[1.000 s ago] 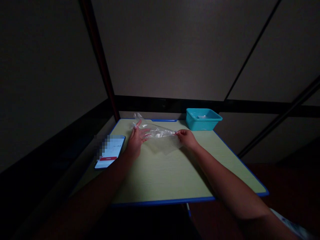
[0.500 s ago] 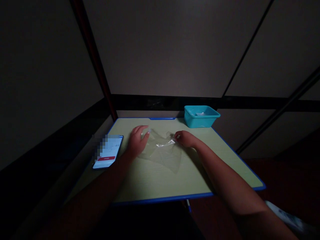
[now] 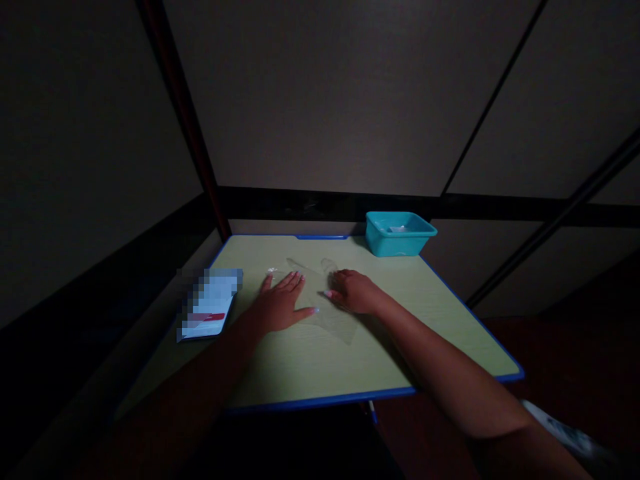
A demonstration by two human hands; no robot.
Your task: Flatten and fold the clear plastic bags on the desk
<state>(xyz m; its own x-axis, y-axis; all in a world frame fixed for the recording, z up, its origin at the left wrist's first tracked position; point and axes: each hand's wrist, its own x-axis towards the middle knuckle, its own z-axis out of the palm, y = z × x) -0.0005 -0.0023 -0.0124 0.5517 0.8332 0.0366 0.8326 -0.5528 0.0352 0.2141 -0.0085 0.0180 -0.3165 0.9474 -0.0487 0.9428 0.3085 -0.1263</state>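
A clear plastic bag (image 3: 336, 325), thin and wrinkled, lies on the pale table (image 3: 320, 373). My left hand (image 3: 280, 303) rests flat on its left part, palm down with the fingers spread. On the bag's right part is my right hand (image 3: 351, 291), its thumb apart from the bent fingers; it touches the film without a visible grip. Some of the bag is hidden beneath both hands.
A phone (image 3: 210, 307) with a lit screen lies at the table's left side. At the back right corner stands a turquoise basket (image 3: 400, 245) with something pale inside. A blue edging runs round the table, and a wall rises behind it.
My left hand has come down flat and spread its fingers on the bag. My right hand has moved slightly left and nearer, and its fingers have loosened. The bag lies flatter.
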